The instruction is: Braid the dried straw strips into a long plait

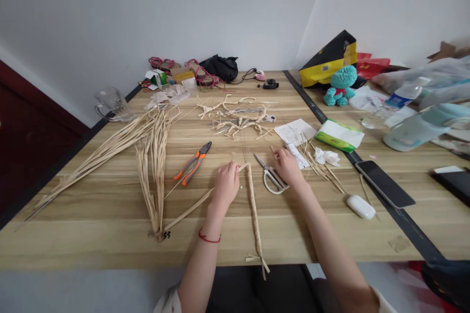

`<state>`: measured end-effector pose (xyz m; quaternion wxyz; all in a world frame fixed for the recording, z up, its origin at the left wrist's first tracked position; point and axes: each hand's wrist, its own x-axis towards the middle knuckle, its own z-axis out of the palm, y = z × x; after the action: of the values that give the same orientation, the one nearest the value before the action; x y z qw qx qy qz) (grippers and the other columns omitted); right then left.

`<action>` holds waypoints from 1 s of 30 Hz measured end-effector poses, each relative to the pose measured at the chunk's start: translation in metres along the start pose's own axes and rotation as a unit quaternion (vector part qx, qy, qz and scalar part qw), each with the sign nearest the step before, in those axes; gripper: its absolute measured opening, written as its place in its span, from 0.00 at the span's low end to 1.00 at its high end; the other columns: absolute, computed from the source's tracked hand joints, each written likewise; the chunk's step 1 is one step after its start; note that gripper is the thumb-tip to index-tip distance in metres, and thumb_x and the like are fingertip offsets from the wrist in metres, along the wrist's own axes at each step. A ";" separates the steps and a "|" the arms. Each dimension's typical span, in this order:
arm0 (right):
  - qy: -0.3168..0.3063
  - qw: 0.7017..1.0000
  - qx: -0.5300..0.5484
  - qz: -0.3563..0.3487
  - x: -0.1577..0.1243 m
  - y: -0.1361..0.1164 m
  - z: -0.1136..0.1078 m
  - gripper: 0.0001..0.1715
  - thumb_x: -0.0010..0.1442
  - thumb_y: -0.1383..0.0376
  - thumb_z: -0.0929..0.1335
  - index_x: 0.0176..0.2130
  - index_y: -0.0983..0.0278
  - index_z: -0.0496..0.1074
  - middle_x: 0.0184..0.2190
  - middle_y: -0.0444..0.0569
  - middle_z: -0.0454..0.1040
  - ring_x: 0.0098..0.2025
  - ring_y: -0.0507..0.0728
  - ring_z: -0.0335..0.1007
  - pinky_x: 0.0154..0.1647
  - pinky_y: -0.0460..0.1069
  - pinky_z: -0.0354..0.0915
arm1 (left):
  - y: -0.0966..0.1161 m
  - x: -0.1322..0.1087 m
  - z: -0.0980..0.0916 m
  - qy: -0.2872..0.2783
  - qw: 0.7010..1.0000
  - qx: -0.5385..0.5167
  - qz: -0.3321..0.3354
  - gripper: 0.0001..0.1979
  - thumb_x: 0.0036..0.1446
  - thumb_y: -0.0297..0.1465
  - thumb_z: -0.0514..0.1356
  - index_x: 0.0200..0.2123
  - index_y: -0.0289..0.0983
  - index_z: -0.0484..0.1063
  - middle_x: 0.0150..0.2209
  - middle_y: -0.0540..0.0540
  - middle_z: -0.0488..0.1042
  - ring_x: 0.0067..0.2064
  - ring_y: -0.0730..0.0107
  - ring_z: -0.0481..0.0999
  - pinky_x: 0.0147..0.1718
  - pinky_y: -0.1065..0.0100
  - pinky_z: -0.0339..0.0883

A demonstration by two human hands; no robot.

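Note:
My left hand (226,183) is closed on a pale straw strip (191,209), which runs from the lower left through my fingers to the top of a straw-wrapped stick (253,205). That stick lies lengthwise, its loose ends over the table's front edge. Just right of the scissors (273,178), my right hand (287,167) is closed in a pinch, and a short straw piece (272,149) pokes out by its fingertips. Pliers with orange handles (193,164) lie left of my left hand. A bundle of straw strips (156,171) spreads out farther left.
Several straw-wrapped branching pieces (238,122) lie mid-table. On the left stands a glass mug (113,105). Toward the right are loose straws (321,166), a tissue pack (340,136), a phone (385,184), a white case (361,206), a light blue bottle (414,129) and a crocheted toy (341,85).

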<state>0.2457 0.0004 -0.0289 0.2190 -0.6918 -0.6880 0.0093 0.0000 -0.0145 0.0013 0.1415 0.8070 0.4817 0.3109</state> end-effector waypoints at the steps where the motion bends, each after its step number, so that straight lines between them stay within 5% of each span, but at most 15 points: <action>1: 0.017 1.000 0.014 0.010 0.000 0.003 0.003 0.13 0.57 0.71 0.60 0.43 0.68 0.66 0.39 0.56 0.70 0.39 0.58 0.66 0.42 0.51 0.61 | 0.000 0.000 0.000 0.000 1.000 -0.001 0.001 0.09 0.63 0.27 0.46 0.39 0.38 0.65 0.36 0.45 0.74 0.40 0.64 0.72 0.40 0.63 0.62; 4: 0.040 0.999 0.019 0.023 0.003 0.006 0.011 0.12 0.58 0.66 0.62 0.42 0.67 0.67 0.38 0.56 0.69 0.40 0.60 0.65 0.42 0.52 0.61 | 0.001 0.000 0.000 -0.001 1.000 -0.002 -0.002 0.09 0.63 0.27 0.46 0.39 0.38 0.65 0.37 0.45 0.74 0.40 0.64 0.72 0.40 0.63 0.62; 10: 0.048 0.992 -0.071 0.097 0.009 0.009 0.012 0.14 0.59 0.73 0.58 0.38 0.68 0.71 0.37 0.59 0.69 0.42 0.62 0.61 0.43 0.53 0.57 | 0.001 0.001 0.000 -0.003 1.000 -0.003 -0.007 0.09 0.63 0.27 0.46 0.39 0.38 0.66 0.37 0.45 0.74 0.40 0.65 0.72 0.40 0.63 0.62; 18: 0.024 0.995 -0.068 0.074 0.030 -0.002 -0.001 0.16 0.60 0.69 0.60 0.41 0.67 0.73 0.40 0.59 0.72 0.44 0.64 0.61 0.46 0.54 0.56 | 0.001 0.001 0.000 -0.001 1.000 -0.006 -0.002 0.09 0.63 0.27 0.46 0.39 0.38 0.66 0.37 0.44 0.74 0.40 0.64 0.72 0.40 0.63 0.63; 21: -0.013 0.995 -0.056 0.082 0.044 -0.008 0.000 0.16 0.59 0.70 0.60 0.39 0.68 0.75 0.37 0.58 0.75 0.43 0.62 0.65 0.46 0.52 0.56 | 0.001 0.001 -0.002 0.001 1.000 -0.010 0.002 0.09 0.63 0.27 0.47 0.39 0.38 0.65 0.37 0.44 0.74 0.40 0.65 0.72 0.40 0.63 0.63; 27: 0.017 0.993 -0.010 0.117 0.066 -0.016 0.006 0.17 0.61 0.66 0.60 0.40 0.66 0.76 0.37 0.55 0.77 0.41 0.60 0.69 0.43 0.50 0.59 | 0.002 0.000 -0.002 -0.006 1.000 -0.008 0.002 0.09 0.64 0.28 0.46 0.39 0.38 0.65 0.36 0.45 0.73 0.40 0.64 0.72 0.40 0.63 0.62; 30: -0.010 0.997 -0.004 0.076 0.076 -0.026 0.013 0.16 0.62 0.66 0.60 0.42 0.67 0.74 0.39 0.56 0.77 0.43 0.59 0.70 0.43 0.49 0.59 | 0.001 0.001 0.000 -0.013 1.000 -0.009 0.003 0.09 0.63 0.27 0.45 0.39 0.38 0.65 0.36 0.44 0.73 0.40 0.64 0.72 0.40 0.63 0.63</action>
<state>0.2213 0.0754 -0.0110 0.2085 -0.7428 -0.6356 0.0298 0.0010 -0.0146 0.0027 0.1541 0.8111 0.4749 0.3047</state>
